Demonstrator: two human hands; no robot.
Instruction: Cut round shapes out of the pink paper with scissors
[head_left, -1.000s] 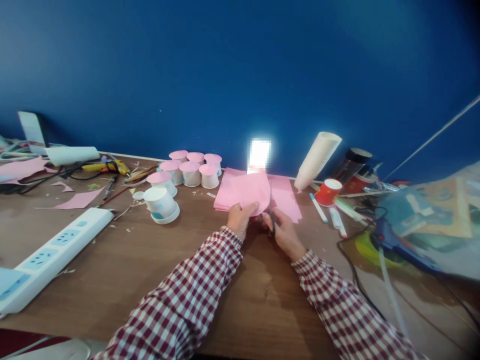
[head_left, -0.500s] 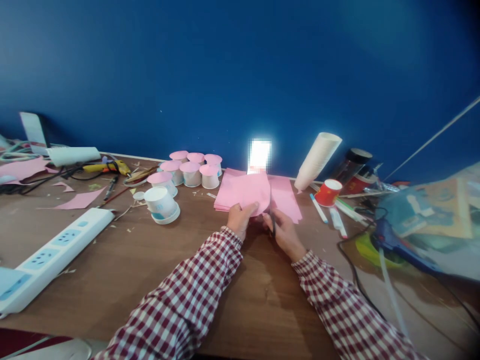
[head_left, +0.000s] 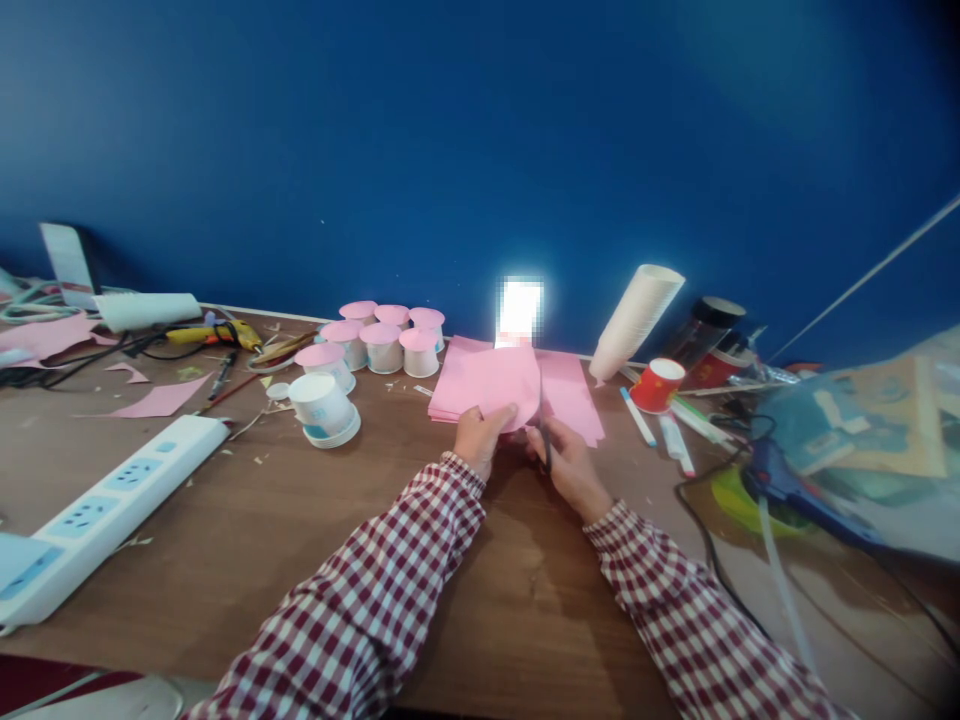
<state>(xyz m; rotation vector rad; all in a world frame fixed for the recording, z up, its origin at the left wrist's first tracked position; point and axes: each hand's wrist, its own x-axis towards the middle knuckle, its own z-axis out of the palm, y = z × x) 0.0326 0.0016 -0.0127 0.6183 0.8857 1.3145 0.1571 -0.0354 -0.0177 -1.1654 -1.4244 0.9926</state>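
Observation:
My left hand [head_left: 480, 437] pinches a piece of pink paper [head_left: 510, 385] at its lower edge, thumb on top. Its right side has a curved outline. My right hand [head_left: 568, 458] grips a pair of scissors [head_left: 546, 455] by the handles, and the blades point away from me along the paper's right edge. Whether the blades are parted is too small to tell. Behind and beneath the held piece lies a stack of pink sheets [head_left: 446, 392], with more pink paper [head_left: 571, 395] to the right.
Several paper cups topped with pink discs [head_left: 381, 335] stand at the back left, near stacked white cups [head_left: 321, 405]. A white power strip [head_left: 112, 510] lies left. Rightward are a leaning cup stack [head_left: 636, 320], a red cup [head_left: 657, 388], markers [head_left: 637, 416] and a blue glue gun [head_left: 802, 495].

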